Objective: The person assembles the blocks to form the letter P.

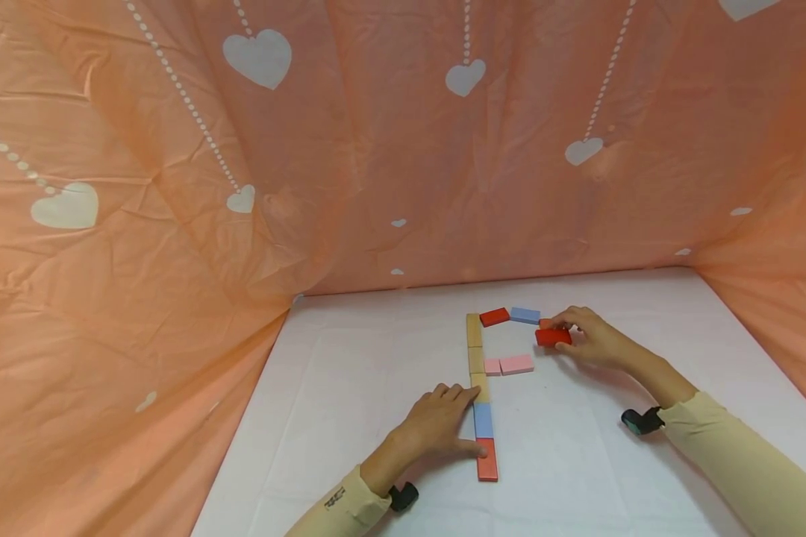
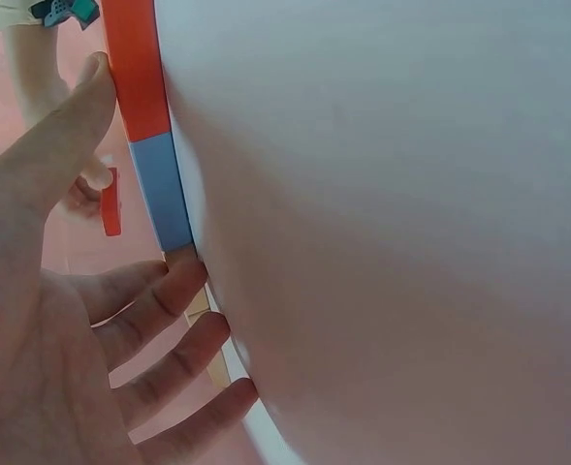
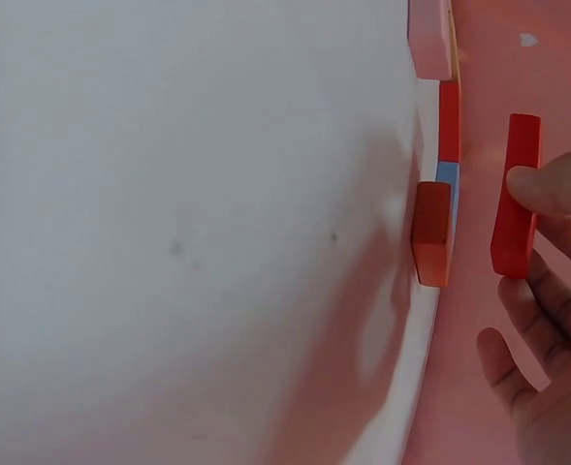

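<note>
My right hand (image 1: 594, 339) pinches a red block (image 1: 553, 338) between thumb and fingers; in the right wrist view that red block (image 3: 518, 196) is apart from the tabletop. Just behind it lies an orange-red block (image 3: 432, 232), largely hidden by the hand in the head view. My left hand (image 1: 436, 421) rests along a straight column of blocks, fingers spread. Its thumb touches the red-orange block (image 1: 486, 460) at the near end, and a fingertip reaches a plain wooden block (image 1: 480, 388). Between those two lies a blue block (image 1: 483, 420).
Plain wooden blocks (image 1: 474, 330) form the column's far part. From its top, a red block (image 1: 494, 317) and a blue block (image 1: 525, 315) curve rightward. Two pink blocks (image 1: 516, 364) extend right from its middle. A white cloth (image 1: 349, 350) covers the table; an orange curtain (image 1: 376, 149) surrounds it.
</note>
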`<state>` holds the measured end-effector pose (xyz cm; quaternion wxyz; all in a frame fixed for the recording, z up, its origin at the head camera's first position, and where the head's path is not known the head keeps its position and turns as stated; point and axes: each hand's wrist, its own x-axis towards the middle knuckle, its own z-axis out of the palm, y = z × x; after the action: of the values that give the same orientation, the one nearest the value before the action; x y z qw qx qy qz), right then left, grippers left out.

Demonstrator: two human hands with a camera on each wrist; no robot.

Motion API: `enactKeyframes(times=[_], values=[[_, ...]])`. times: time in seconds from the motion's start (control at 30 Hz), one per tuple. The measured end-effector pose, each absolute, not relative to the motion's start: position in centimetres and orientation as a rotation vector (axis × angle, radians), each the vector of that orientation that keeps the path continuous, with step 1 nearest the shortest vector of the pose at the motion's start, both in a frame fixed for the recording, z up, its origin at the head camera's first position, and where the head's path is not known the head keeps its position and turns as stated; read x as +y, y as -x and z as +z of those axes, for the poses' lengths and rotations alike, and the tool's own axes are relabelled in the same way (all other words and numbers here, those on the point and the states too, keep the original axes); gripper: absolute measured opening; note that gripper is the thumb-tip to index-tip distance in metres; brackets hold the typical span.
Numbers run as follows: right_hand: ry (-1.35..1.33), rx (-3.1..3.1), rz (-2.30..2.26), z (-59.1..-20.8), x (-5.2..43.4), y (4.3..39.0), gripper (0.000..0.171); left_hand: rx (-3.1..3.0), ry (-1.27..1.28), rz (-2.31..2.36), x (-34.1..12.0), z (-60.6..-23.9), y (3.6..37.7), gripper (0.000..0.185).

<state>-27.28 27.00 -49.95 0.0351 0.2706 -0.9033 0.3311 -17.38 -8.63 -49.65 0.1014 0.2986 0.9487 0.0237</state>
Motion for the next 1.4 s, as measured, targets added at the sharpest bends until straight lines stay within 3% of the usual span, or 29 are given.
enactKeyframes(times=[0.27,1.4], values=[[-0.847,-2.807,0.968,-50.2,26.4,26.7,0.033,2.798,-0.88,0.063,-8.7,-50.0,17.5,0.105],[-0.872,-2.899,0.889,-50.9,25.5,26.5,0.032,2.798,-0.892,0.074,-8.8,-49.8,17.4,0.105]])
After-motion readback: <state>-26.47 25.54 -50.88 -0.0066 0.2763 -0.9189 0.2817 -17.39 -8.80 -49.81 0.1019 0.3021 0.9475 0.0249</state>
